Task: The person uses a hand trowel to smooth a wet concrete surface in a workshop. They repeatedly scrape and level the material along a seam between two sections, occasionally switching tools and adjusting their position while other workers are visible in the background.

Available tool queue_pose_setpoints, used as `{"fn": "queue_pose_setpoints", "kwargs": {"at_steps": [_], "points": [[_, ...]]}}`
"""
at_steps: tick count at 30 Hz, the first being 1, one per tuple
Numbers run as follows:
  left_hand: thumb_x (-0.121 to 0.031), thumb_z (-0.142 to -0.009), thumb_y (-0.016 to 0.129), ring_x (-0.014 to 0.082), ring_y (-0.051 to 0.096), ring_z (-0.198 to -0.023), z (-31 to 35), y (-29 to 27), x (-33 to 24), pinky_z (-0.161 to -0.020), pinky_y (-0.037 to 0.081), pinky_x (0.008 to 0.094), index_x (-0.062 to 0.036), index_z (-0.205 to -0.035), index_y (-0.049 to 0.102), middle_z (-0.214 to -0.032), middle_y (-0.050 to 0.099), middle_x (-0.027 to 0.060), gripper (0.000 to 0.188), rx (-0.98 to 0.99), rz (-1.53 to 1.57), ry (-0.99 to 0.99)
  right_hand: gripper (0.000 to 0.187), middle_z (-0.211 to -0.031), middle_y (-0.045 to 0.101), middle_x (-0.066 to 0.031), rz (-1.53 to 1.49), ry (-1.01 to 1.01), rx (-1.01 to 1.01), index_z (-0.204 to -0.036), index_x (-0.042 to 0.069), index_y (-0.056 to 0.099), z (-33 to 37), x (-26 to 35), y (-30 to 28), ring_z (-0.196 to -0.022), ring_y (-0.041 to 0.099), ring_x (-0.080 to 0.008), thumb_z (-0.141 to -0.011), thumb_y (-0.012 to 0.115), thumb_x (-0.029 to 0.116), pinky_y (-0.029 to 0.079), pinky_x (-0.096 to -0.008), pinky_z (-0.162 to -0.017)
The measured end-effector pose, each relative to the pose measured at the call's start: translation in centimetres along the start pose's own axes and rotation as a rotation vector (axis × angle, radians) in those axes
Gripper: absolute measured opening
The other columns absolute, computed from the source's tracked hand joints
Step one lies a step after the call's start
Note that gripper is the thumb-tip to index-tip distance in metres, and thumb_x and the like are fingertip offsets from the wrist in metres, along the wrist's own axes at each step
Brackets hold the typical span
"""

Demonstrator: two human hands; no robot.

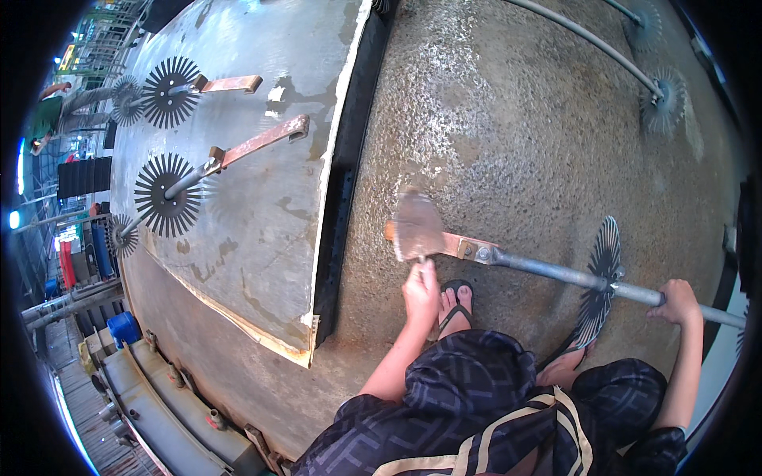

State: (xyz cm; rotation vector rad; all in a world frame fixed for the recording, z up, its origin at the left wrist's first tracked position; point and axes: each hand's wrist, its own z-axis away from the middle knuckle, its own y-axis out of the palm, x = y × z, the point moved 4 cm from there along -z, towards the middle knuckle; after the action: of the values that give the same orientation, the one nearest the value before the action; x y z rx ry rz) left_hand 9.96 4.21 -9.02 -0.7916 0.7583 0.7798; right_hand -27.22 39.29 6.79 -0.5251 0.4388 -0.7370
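Note:
My left hand (423, 290) is closed round the narrow end of a flat, brownish-grey blade-shaped tool (418, 228), blurred by motion; its exact kind is unclear. The blade lies across the end of a reddish copper-coloured bar (456, 245), hiding part of it. This bar is bolted to a long grey metal rod (548, 269). Farther along, a dark slotted disc (601, 278) with many radial fins sits on the rod. Beyond the disc, my right hand (677, 301) wraps round the rod, which runs on to the right edge.
On the left, a metal-sheeted platform (262, 190) carries similar finned-disc rods with copper-coloured bars (266, 139). Another rod (587, 36) with finned discs lies on the wet concrete floor (492, 151) at the far right. Below left are a metal tank (171, 416) and a blue container (123, 328).

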Motion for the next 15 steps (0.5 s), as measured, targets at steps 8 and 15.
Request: {"fn": "queue_pose_setpoints", "kwargs": {"at_steps": [8, 15], "points": [[-0.032, -0.098, 0.045, 0.0086, 0.042, -0.038, 0.1, 0.1, 0.7, -0.036, 0.035, 0.0249, -0.0090, -0.073, 0.043, -0.050, 0.046, -0.0001, 0.034, 0.019, -0.079, 0.056, 0.041, -0.071, 0.064, -0.0179, -0.041, 0.014, 0.014, -0.070, 0.003, 0.069, 0.3, 0.4, -0.5, -0.072, 0.064, -0.0342, -0.050, 0.085, 0.034, 0.050, -0.0409, -0.071], [-0.032, -0.099, 0.044, 0.0091, 0.042, -0.038, 0.0, 0.1, 1.7, -0.036, 0.034, 0.0253, -0.0079, -0.074, 0.044, -0.050, 0.045, 0.0000, 0.035, -0.013, -0.210, 0.228, 0.036, -0.073, 0.066, -0.0167, 0.001, 0.022, 0.023, -0.073, 0.005, 0.070, 0.3, 0.8, -0.7, -0.075, 0.065, -0.0327, -0.053, 0.084, 0.032, 0.051, -0.0405, -0.077]]}}
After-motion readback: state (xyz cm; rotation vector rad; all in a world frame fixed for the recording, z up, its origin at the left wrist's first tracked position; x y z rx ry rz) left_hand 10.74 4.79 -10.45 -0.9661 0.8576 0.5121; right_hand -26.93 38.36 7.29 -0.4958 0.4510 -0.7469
